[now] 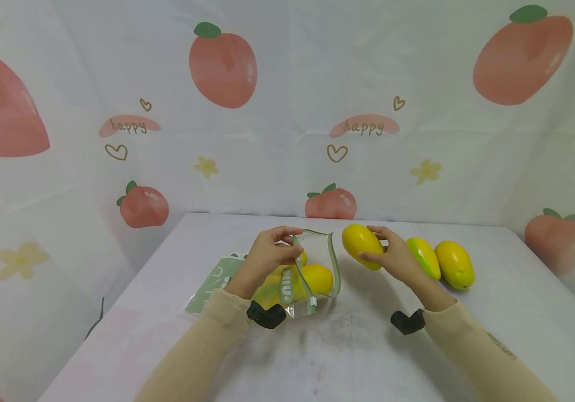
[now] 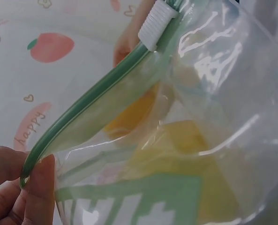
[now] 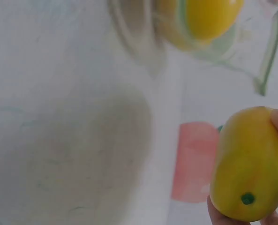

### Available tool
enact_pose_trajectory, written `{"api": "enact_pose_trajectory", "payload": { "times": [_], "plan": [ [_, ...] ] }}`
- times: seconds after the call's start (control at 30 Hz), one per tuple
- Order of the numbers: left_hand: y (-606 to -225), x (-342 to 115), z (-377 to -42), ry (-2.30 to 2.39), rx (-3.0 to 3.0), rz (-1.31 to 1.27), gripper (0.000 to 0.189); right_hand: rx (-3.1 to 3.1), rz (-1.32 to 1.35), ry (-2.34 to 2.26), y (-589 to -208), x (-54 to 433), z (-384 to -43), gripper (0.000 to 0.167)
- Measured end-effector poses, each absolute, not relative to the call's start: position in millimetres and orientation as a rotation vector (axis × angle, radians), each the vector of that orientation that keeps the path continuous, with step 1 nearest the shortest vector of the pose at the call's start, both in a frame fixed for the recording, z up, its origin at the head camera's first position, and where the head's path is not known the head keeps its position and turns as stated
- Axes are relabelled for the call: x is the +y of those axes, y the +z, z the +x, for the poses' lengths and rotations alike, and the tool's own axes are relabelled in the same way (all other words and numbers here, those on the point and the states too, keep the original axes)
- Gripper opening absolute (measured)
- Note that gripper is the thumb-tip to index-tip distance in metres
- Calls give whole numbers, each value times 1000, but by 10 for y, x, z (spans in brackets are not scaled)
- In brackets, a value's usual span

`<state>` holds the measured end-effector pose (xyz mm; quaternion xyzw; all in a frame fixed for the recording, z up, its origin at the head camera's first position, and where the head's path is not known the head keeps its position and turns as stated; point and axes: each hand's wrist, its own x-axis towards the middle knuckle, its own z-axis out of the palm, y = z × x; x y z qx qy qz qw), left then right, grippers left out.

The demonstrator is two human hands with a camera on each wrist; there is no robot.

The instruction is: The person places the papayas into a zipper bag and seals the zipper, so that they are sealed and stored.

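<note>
A clear zip bag with a green rim lies on its side, its mouth spread toward the right. Inside it are yellow mangoes, seen through the plastic. My left hand pinches the bag's upper rim between thumb and fingers; in the left wrist view the green zip strip runs from those fingers up to a white slider. Just right of the opening, my right hand grips a yellow mango above the table. In the right wrist view this mango shows a small green stem spot.
Two more mangoes, one yellow-green and one yellow, lie on the table right of my right hand. A flat green printed bag lies at the left. Behind the white table hangs a fruit-printed cloth.
</note>
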<state>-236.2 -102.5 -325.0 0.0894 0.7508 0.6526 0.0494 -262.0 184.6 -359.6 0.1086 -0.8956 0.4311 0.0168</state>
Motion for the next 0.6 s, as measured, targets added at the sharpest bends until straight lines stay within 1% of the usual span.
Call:
{"api": "enact_pose_trajectory", "payload": {
  "times": [0.33,0.47,0.6],
  "plan": [
    [-3245,-1030,-2365,1981,2287,319,38,-2773,407,1309,-3424,1837,-2346,76],
    [-3238,-1027,-2365,1979,2288,337,39,-2780,420,1267,-3435,1818,-2235,74],
    [-3230,-1022,-2360,1975,2300,337,39,-2764,470,1243,-3485,1792,-2143,70]
  ]
}}
